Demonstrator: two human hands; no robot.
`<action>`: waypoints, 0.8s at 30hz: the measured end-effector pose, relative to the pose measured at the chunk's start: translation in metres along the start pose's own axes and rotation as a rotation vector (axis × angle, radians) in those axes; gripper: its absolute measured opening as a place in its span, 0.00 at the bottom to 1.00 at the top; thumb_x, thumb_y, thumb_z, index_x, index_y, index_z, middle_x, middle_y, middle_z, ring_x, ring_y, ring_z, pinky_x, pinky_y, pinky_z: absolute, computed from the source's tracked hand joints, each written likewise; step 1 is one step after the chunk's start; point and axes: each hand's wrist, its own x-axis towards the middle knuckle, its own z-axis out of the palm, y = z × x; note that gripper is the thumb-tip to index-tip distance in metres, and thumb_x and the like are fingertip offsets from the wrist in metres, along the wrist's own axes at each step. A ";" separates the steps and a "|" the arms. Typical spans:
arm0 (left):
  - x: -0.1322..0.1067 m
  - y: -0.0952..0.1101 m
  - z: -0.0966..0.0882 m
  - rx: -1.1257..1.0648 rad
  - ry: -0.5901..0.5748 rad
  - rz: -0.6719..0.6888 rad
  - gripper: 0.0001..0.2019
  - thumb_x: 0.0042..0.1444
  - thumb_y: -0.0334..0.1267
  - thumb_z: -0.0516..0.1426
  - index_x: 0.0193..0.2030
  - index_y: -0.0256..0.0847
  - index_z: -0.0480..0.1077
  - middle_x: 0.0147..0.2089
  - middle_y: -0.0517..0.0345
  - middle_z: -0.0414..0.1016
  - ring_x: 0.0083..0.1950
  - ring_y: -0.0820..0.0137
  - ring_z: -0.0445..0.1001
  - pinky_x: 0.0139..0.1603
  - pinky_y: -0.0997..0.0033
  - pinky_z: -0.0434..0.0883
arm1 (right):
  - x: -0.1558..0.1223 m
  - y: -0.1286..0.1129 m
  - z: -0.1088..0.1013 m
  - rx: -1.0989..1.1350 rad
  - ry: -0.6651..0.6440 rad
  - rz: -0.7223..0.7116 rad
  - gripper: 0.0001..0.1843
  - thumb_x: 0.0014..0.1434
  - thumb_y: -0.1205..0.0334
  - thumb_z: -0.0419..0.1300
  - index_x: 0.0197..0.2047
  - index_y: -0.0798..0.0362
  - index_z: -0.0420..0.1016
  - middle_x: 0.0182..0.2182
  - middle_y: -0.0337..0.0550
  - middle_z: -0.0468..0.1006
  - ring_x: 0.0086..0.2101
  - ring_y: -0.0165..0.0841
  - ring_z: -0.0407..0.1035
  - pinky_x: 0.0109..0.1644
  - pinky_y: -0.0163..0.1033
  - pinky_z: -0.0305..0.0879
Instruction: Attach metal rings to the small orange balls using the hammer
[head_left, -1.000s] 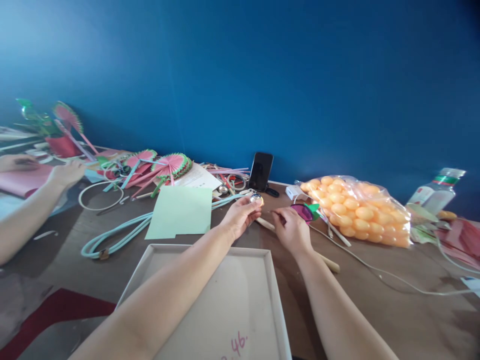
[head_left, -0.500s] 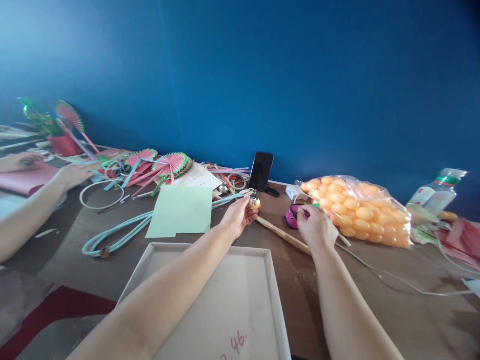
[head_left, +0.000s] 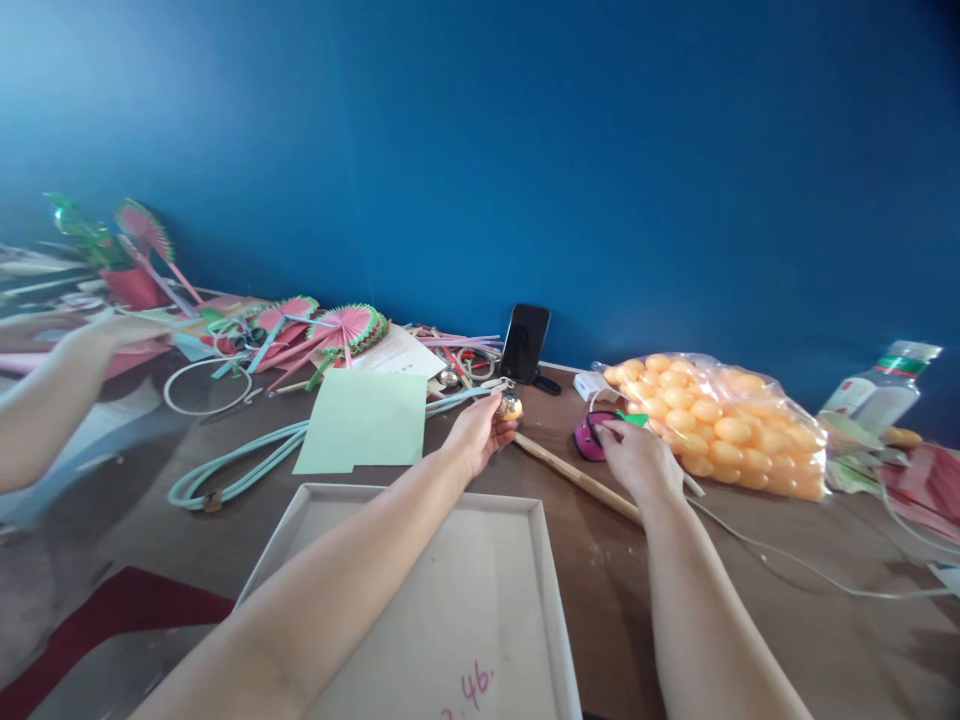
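My left hand (head_left: 480, 440) is closed around a shiny round ball (head_left: 511, 406), silver and gold, with the look of a bell. It is held above the table, just behind the shallow box. Pale blue cords (head_left: 450, 402) run behind that hand. To the right, my right hand (head_left: 641, 462) has its fingers bent down at a small purple item with a black edge (head_left: 587, 438), perhaps a pouch. A green tip (head_left: 634, 419) shows beside the fingers. My palm and arm hide the fingertips' hold. A wooden stick (head_left: 574, 474) lies between my hands.
A shallow pale box (head_left: 450, 600) lies in front of me, under my left forearm. Behind are a green sheet (head_left: 367, 420), paper fans (head_left: 349, 330) and an upright phone (head_left: 524, 343). A bag of orange balls (head_left: 720, 425) lies right; another person's arm (head_left: 56, 400) reaches in left.
My right hand has shifted slightly right and its fingers sit a little differently at the purple item. My left hand keeps the ball. The other person's arm has moved left and up.
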 end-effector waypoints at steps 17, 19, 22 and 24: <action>-0.003 -0.001 0.000 0.056 -0.010 0.014 0.14 0.54 0.46 0.58 0.38 0.36 0.67 0.36 0.51 0.74 0.26 0.77 0.70 0.29 0.76 0.69 | 0.018 0.031 0.014 0.063 -0.136 -0.181 0.14 0.54 0.56 0.56 0.42 0.41 0.79 0.39 0.38 0.80 0.36 0.34 0.72 0.38 0.35 0.63; -0.003 -0.001 0.000 0.057 -0.009 0.008 0.14 0.54 0.46 0.58 0.37 0.36 0.66 0.36 0.51 0.75 0.26 0.77 0.70 0.28 0.76 0.69 | 0.017 0.029 0.015 0.094 -0.116 -0.168 0.14 0.54 0.56 0.56 0.41 0.42 0.79 0.38 0.38 0.80 0.37 0.34 0.72 0.39 0.36 0.63; -0.003 0.000 0.001 0.057 -0.006 0.007 0.14 0.53 0.46 0.58 0.36 0.36 0.66 0.36 0.51 0.75 0.26 0.77 0.70 0.28 0.76 0.69 | 0.016 0.026 0.015 0.106 -0.096 -0.142 0.14 0.54 0.55 0.56 0.40 0.42 0.80 0.38 0.38 0.80 0.38 0.35 0.72 0.40 0.37 0.64; -0.003 0.000 0.001 0.063 -0.008 0.007 0.14 0.53 0.46 0.58 0.37 0.36 0.67 0.36 0.50 0.75 0.26 0.77 0.70 0.28 0.76 0.69 | 0.015 0.025 0.014 0.095 -0.103 -0.140 0.14 0.54 0.54 0.56 0.41 0.41 0.79 0.39 0.38 0.80 0.39 0.35 0.72 0.41 0.37 0.64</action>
